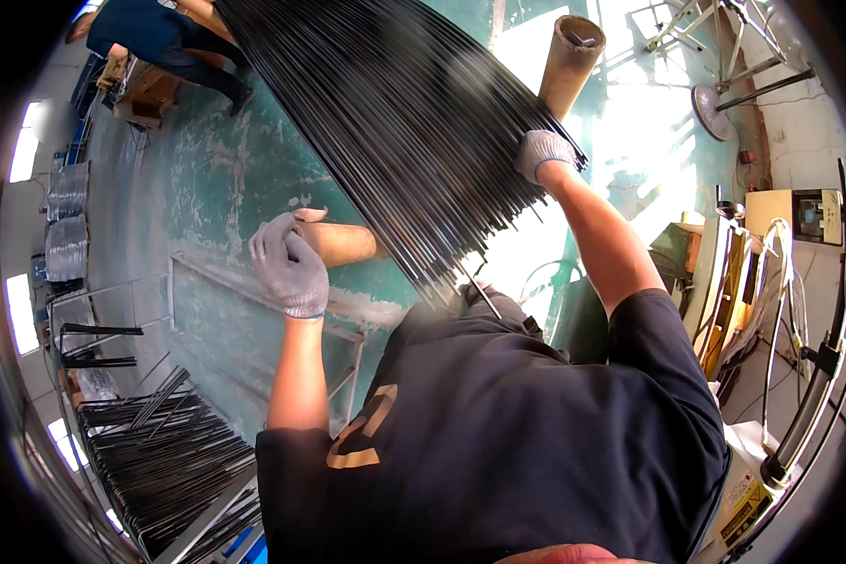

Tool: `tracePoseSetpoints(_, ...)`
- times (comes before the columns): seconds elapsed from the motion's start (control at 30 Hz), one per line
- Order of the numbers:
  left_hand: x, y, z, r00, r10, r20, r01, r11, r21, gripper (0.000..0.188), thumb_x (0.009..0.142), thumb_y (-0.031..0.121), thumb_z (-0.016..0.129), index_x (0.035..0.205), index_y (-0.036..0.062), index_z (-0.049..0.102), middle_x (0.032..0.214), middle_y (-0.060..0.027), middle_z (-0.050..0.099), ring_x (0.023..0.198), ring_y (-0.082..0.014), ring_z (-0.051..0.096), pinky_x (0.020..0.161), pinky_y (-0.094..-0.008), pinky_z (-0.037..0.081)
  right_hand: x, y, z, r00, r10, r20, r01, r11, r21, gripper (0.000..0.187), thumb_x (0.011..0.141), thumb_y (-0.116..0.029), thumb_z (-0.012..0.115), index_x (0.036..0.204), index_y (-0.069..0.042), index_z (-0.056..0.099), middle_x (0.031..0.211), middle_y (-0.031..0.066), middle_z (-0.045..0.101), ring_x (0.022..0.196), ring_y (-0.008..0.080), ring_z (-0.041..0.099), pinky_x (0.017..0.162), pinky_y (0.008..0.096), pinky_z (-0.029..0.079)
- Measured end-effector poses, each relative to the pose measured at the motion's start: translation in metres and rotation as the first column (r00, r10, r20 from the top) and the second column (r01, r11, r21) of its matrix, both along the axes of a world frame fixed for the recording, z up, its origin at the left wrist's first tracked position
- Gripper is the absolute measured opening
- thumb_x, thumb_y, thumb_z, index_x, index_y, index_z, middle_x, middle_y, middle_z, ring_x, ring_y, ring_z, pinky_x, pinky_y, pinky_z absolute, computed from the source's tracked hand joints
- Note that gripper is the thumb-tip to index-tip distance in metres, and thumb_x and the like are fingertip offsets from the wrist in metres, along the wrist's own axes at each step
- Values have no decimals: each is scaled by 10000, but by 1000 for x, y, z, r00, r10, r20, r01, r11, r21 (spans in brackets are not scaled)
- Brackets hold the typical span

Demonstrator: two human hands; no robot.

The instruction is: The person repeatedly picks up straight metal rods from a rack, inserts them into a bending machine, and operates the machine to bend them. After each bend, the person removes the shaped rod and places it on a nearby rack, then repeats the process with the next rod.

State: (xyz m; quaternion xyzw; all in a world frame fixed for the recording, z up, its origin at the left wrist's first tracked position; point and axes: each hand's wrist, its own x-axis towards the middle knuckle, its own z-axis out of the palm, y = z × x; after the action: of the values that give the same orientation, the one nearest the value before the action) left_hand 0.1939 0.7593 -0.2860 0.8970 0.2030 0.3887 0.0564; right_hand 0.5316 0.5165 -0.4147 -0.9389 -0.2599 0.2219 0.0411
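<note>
A wide layer of thin black rods [395, 122] stretches from the top of the head view to my waist, their near ends uneven. My right hand [543, 154], in a light knitted glove, is closed around the rod ends at the right edge; its fingertips are partly hidden. My left hand [289, 265], in a grey-coated glove, is raised left of the rods with its fingers loosely apart and a bare fingertip showing. Just beside it is one end of a brown tube [343, 242], which runs under the rods. Another brown tube [571, 66] sticks out at the right.
At the upper left a person in dark clothes [150, 38] stands by the rods. A rack of black rods [164, 451] is at the lower left, near a metal frame [235, 291]. Equipment with cables [771, 273] stands at the right, below a round-based stand [714, 113].
</note>
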Motion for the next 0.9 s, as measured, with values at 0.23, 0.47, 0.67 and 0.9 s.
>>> tracePoseSetpoints(0.23, -2, -7, 19, 998, -54, 38, 57, 994, -97, 155, 906, -55, 509, 950, 40, 623, 968, -47, 739, 866, -302, 604, 874, -410, 478, -2, 3, -23, 925, -91, -370, 174, 965, 197, 284, 806, -224, 686, 901, 37, 749, 830, 209, 731, 704, 317, 711, 665, 418, 589)
tracePoseSetpoints(0.47, -17, -47, -10, 908, -399, 128, 418, 871, -256, 132, 891, -56, 581, 990, 6, 643, 966, -93, 679, 918, -232, 626, 883, -339, 495, -87, -4, 34, 709, -267, -653, 540, 801, 259, 400, 990, -378, 640, 788, -36, 600, 557, 27, 513, 417, 145, 453, 392, 333, 385)
tracePoseSetpoints(0.67, -11, -78, -125, 897, -400, 191, 138, -158, -978, 181, 989, 104, 611, 1128, -12, 601, 1008, -85, 659, 884, -155, 639, 812, -302, 540, -231, -76, 31, 743, -368, -559, 513, 850, 122, 442, 963, -395, 647, 894, 41, 633, 656, 165, 599, 564, 277, 603, 571, 427, 500)
tracePoseSetpoints(0.9, 45, -27, -183, 915, -109, 388, 89, -884, -458, 441, 1023, 454, 553, 1199, 52, 594, 1232, -147, 648, 1045, -294, 625, 1020, -507, 475, -516, -217, 84, 709, -674, -209, 683, 729, -33, 311, 851, -341, 754, 918, -71, 615, 851, 233, 664, 894, 460, 634, 747, 527, 488)
